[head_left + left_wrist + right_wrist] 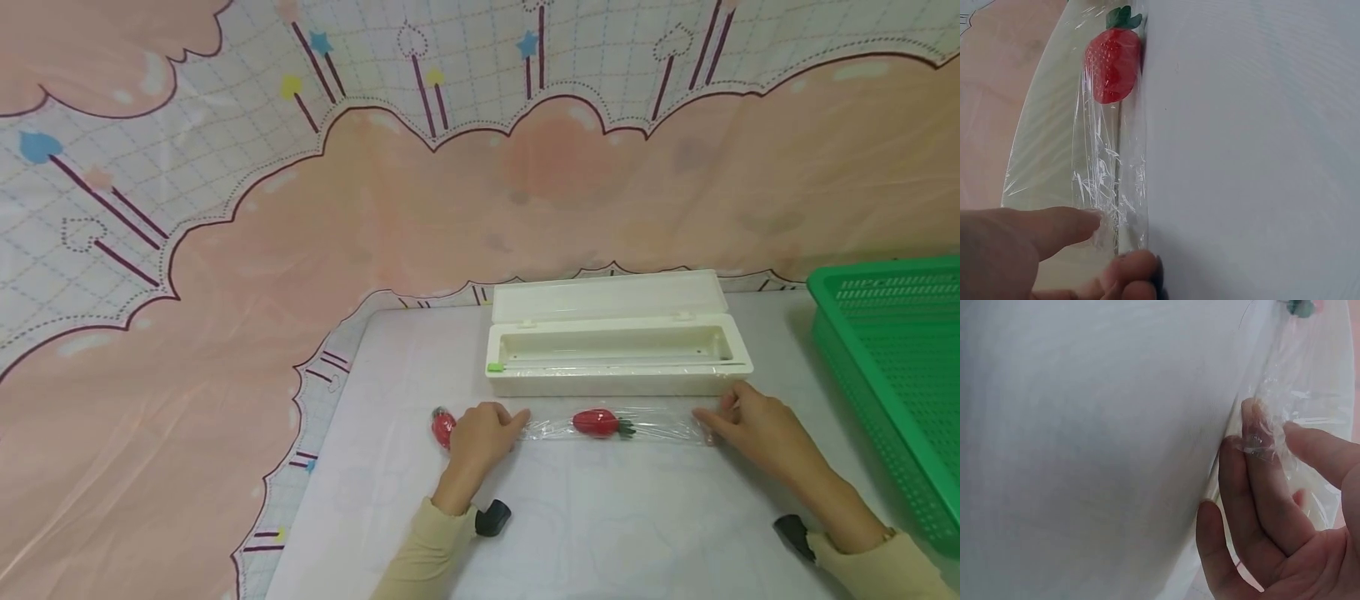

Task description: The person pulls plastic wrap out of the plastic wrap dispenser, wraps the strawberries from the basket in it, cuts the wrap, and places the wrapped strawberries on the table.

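A red toy strawberry [596,422] with green leaves lies on a strip of clear cling film [660,423] stretched level in front of a white cling film dispenser [618,386]. My left hand [480,437] pinches the film's left end. At its right end, my right hand [765,433] pinches the film between thumb and fingers; the right wrist view shows it bunched at the fingertips. The left wrist view shows the film creased below the strawberry [1113,65]. Another strawberry [442,427], glossy as if wrapped, lies left of my left hand and is partly hidden by it.
The dispenser's lid [607,298] stands raised at the back, and a green slider [495,367] sits at the left of its front rail. A green plastic basket [847,383] stands at the right. Patterned cloth [450,217] hangs behind the white table [600,525].
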`<state>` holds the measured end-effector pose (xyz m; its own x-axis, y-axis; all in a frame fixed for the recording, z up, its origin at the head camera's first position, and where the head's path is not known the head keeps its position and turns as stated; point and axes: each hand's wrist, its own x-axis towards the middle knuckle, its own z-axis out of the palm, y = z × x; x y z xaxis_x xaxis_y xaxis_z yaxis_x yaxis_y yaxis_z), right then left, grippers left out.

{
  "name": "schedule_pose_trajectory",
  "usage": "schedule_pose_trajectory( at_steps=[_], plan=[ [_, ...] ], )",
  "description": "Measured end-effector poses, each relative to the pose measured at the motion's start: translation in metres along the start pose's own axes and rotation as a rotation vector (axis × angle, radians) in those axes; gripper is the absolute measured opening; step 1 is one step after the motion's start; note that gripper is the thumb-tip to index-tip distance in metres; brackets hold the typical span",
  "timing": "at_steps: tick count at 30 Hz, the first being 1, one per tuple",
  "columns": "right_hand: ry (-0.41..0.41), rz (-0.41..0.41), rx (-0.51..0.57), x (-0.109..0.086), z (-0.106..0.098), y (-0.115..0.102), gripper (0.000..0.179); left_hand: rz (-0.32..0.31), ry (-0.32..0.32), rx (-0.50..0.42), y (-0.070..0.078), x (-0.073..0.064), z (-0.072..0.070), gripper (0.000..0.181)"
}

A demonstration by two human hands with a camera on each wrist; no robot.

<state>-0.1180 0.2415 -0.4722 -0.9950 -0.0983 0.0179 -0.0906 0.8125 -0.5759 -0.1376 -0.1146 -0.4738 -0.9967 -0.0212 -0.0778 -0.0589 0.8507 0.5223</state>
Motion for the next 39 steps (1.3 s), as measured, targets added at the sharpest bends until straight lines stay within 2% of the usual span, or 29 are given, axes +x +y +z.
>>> schedule_pose_trajectory(
  at_steps=[8, 19, 25, 29, 39],
  plan=[
    [-0.031, 0.019, 0.012, 0.001, 0.0, -0.001, 0.041, 0.024, 0.075, -0.009, -0.003, 0.002, 0.004, 0.033],
    [-0.063, -0.015, 0.031, 0.001, -0.002, 0.003, 0.024, 0.125, 0.165, -0.097, -0.008, 0.001, 0.004, 0.014],
    [-0.073, -0.007, 0.046, 0.001, -0.003, 0.006, 0.03, 0.151, 0.129, -0.13, -0.011, 0.001, 0.0, 0.013],
    [-0.077, 0.01, 0.062, 0.0, -0.004, 0.006, 0.035, 0.144, 0.107, -0.139, -0.011, 0.002, -0.001, 0.013],
    [-0.112, 0.037, 0.107, -0.001, -0.002, 0.006, 0.031, 0.12, 0.076, -0.153, -0.01, 0.001, -0.001, 0.014]
  ],
)
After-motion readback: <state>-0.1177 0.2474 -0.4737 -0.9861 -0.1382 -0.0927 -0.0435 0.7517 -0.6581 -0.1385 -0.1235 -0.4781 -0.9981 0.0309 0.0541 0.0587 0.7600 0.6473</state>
